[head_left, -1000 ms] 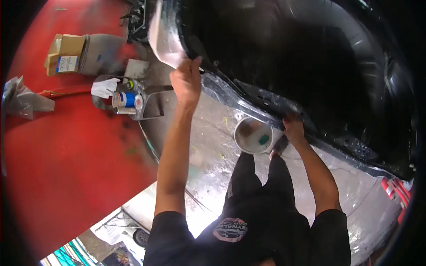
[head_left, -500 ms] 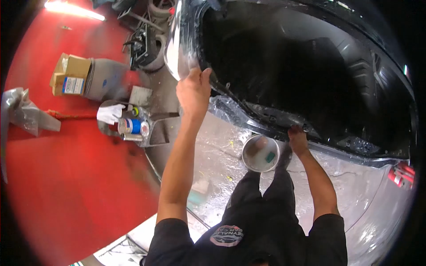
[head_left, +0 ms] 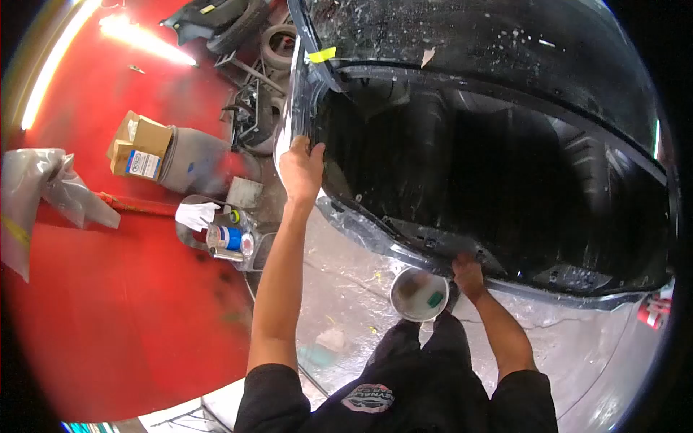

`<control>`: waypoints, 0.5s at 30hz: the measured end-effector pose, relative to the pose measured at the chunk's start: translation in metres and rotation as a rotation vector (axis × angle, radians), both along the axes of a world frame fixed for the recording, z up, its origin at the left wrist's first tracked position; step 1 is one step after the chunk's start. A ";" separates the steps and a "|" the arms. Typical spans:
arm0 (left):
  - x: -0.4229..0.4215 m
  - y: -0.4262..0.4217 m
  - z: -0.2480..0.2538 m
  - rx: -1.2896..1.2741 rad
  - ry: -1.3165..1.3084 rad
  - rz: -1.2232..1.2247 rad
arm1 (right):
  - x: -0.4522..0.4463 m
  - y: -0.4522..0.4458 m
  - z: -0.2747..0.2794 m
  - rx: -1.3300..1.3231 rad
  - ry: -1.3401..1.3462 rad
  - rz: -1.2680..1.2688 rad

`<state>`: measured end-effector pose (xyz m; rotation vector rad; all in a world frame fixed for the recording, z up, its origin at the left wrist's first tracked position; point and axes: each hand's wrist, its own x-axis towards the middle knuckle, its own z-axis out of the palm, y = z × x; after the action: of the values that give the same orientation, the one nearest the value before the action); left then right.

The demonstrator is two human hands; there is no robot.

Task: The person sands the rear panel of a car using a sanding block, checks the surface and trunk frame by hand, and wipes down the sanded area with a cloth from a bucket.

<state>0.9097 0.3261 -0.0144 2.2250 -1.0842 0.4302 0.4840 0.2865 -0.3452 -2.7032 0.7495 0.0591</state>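
Observation:
A black car body (head_left: 505,36) fills the upper right, with a wide dark opening below its rear panel. My left hand (head_left: 302,170) is closed around the left edge of the opening's frame (head_left: 312,108), thumb on the inner side. Lower down, my right hand (head_left: 468,273) rests at the bottom rim (head_left: 404,251), its fingers blurred and partly lost against the dark interior; what they hold, if anything, cannot be made out. A round bucket (head_left: 419,294) with cloudy liquid and a green item stands on the floor just below that rim, left of my right hand.
At the left, a cardboard box (head_left: 148,137), a grey drum (head_left: 198,160) and a tray (head_left: 189,237) holding a blue-labelled can and a white cloth stand by a red surface (head_left: 130,303). Tires (head_left: 280,45) lie at the top; clear plastic sheeting (head_left: 61,180) hangs far left.
The view has tilted upward, bringing the rear panel and yellow tape into sight. My left hand has stayed on the left edge of the frame, and my right hand remains at the bottom rim.

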 end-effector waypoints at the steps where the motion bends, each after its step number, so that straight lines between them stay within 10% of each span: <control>1: 0.006 -0.006 0.002 0.067 -0.014 0.021 | 0.001 -0.004 0.001 -0.008 -0.035 -0.006; 15: 0.058 -0.070 0.006 0.324 -0.191 0.038 | 0.003 0.008 0.018 0.031 0.033 -0.067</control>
<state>0.9682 0.2560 -0.0084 2.5314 -1.2894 0.5235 0.4866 0.2942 -0.3271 -2.6517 0.8409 0.0995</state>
